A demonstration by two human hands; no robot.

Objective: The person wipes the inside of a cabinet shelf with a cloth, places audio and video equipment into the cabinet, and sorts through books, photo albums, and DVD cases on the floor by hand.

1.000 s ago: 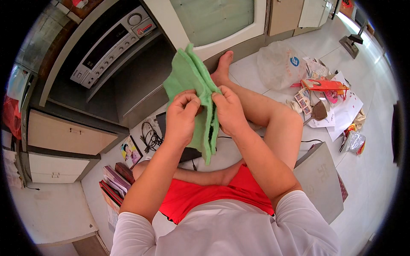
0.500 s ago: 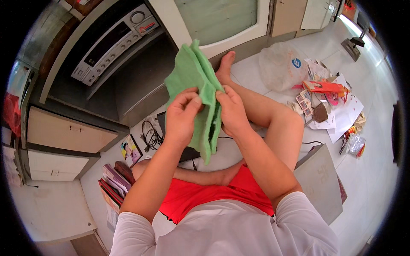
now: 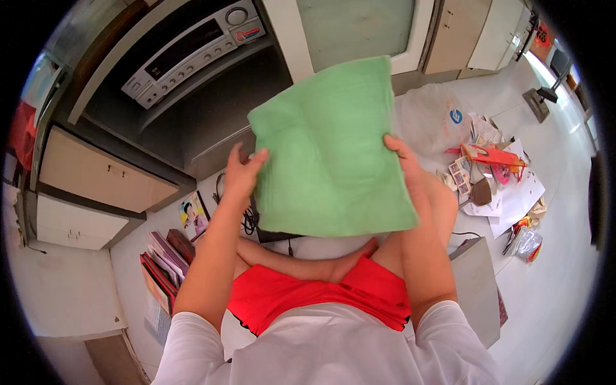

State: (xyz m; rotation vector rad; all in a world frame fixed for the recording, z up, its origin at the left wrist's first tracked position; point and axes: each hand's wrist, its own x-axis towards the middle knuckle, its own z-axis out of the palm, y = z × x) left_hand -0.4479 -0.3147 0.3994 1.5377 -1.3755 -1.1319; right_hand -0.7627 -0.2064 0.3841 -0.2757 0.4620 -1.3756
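A green cloth [image 3: 330,151] is spread out nearly flat in front of me, above my crossed legs. Its right edge is gripped by my right hand [image 3: 411,168], the thumb lying over the front and the other fingers hidden behind. At the left edge is my left hand [image 3: 241,174], its fingers apart and the thumb tip by the cloth's border; no grip on the cloth shows there. The cloth hides part of a dark flat device [image 3: 277,235] on the floor.
Ahead on the left, a cabinet holds a silver audio unit [image 3: 192,54]. Books [image 3: 168,266] and a picture [image 3: 194,215] stand left. A clear plastic bag [image 3: 427,119], papers [image 3: 516,192] and small items lie right. A grey box [image 3: 476,282] sits by my right side.
The cloth has gone from folded and bunched between my hands to spread wide. My hands have moved apart, and my left fingers have come off their pinch on it.
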